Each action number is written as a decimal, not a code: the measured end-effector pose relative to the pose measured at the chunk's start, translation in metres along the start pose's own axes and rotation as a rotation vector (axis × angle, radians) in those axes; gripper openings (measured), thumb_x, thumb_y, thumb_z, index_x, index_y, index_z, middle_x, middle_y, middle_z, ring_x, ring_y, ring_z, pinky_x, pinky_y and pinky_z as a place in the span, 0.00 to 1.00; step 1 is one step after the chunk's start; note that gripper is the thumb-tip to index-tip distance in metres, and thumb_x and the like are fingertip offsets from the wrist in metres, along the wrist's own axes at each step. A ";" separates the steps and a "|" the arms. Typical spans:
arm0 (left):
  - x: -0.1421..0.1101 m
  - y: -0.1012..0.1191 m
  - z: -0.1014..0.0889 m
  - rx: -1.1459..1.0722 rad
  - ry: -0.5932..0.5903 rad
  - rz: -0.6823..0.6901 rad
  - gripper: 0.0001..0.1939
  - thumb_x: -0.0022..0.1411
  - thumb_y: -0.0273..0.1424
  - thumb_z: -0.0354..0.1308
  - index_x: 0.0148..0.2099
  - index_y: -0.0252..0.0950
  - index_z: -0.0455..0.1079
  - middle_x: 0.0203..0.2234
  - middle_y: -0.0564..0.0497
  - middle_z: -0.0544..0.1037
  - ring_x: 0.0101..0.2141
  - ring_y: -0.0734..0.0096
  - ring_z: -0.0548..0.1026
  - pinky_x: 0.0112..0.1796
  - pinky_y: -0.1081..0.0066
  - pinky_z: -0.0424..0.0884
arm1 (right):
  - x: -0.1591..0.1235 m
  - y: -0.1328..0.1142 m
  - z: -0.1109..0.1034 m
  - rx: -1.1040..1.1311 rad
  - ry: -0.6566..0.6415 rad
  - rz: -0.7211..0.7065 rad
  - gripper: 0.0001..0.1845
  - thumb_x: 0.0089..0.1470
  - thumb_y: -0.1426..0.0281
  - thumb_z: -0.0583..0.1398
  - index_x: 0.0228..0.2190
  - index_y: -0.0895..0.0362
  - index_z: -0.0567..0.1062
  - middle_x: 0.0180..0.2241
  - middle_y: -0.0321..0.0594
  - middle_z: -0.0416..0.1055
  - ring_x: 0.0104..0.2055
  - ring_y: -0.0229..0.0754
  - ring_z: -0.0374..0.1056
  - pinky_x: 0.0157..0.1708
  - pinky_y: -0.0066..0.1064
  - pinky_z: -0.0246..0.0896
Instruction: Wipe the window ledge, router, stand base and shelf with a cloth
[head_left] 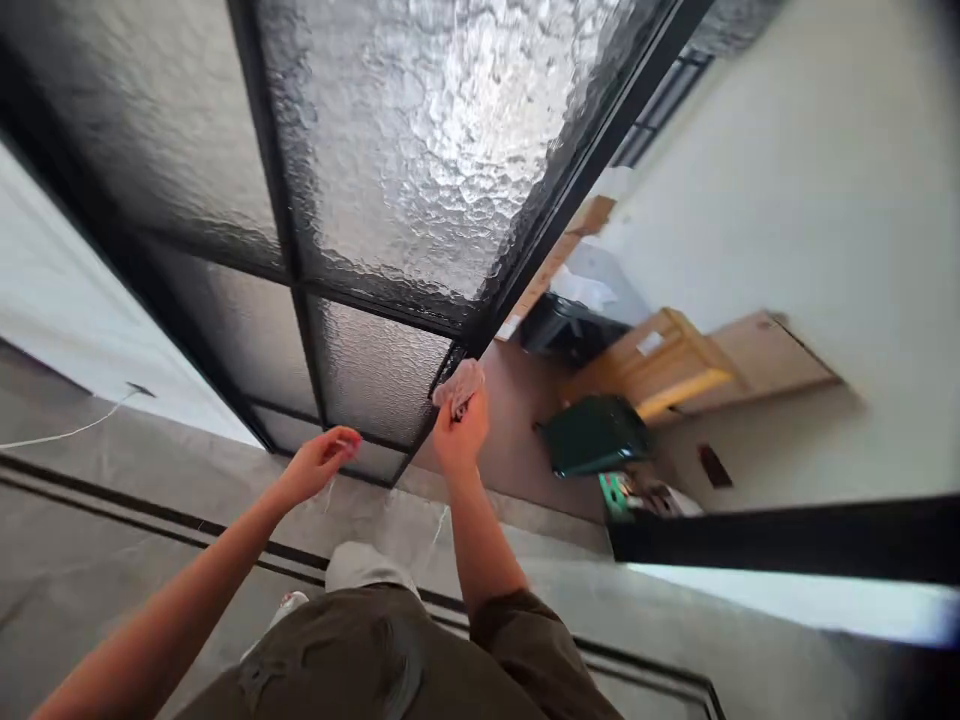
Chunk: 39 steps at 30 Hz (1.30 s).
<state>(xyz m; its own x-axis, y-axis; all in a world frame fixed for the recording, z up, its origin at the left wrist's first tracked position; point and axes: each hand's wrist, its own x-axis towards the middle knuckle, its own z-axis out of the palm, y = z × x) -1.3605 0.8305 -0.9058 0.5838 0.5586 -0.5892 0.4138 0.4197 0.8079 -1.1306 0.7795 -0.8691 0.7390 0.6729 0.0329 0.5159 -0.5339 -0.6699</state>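
1. Shirt front (360,660), olive-brown, fills the bottom of the view, and its sleeve runs up around my right arm.
2. Rag (457,388), pale pink and bunched, sits in my right hand (457,440), with my right fingers (463,412) clamped together on it. It is held up at the lower corner of a pane, at or just against the metal bar there; I can't tell exactly which.
3. My left hand (319,467) is raised near the bottom edge of the glass, its left fingers (345,442) apart and loosely curled. It holds nothing I can make out.
4. Hammered glass pane (379,375) lies directly behind my hands, one of several set in a black steel frame (570,185). A bright glare (450,150) sits on the upper pane.
5. As far as this view shows, the rag is at that one corner, and neither hand touches the upper panes. No pane looks clearly different from its neighbours, so I can't tell which have been handled.
6. Grey floor (97,540) with black lines runs below the glass, and a white cable (67,432) trails at the left.
7. Past the frame's edge are a green case (592,435), a wooden crate (652,365), a black bin (570,330) and a white wall (795,200).
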 end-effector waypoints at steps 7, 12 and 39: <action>0.098 0.058 -0.030 0.221 -0.193 0.468 0.15 0.64 0.36 0.51 0.46 0.38 0.75 0.48 0.43 0.76 0.48 0.60 0.74 0.51 0.63 0.70 | 0.065 0.006 0.033 -0.574 0.229 -0.313 0.21 0.63 0.73 0.46 0.50 0.62 0.72 0.50 0.58 0.71 0.57 0.54 0.64 0.58 0.53 0.56; 0.124 0.046 -0.069 0.327 -0.132 0.624 0.11 0.66 0.31 0.50 0.45 0.39 0.73 0.44 0.45 0.77 0.46 0.63 0.75 0.50 0.63 0.71 | 0.061 -0.020 0.075 -0.692 0.334 -0.349 0.19 0.63 0.75 0.46 0.46 0.61 0.75 0.46 0.56 0.73 0.52 0.52 0.66 0.54 0.50 0.58; 0.162 -0.067 -0.291 0.032 -0.023 0.682 0.04 0.63 0.29 0.52 0.34 0.37 0.67 0.28 0.51 0.72 0.27 0.72 0.68 0.30 0.71 0.64 | 0.021 -0.158 0.306 -0.654 0.489 -0.328 0.22 0.65 0.73 0.44 0.48 0.62 0.74 0.47 0.55 0.72 0.54 0.51 0.66 0.57 0.50 0.61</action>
<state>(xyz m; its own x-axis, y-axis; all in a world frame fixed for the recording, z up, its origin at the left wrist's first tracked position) -1.4967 1.1016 -1.0594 0.7359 0.6751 0.0517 -0.0318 -0.0418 0.9986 -1.3292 1.0340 -0.9895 0.5354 0.6292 0.5635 0.7689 -0.6391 -0.0170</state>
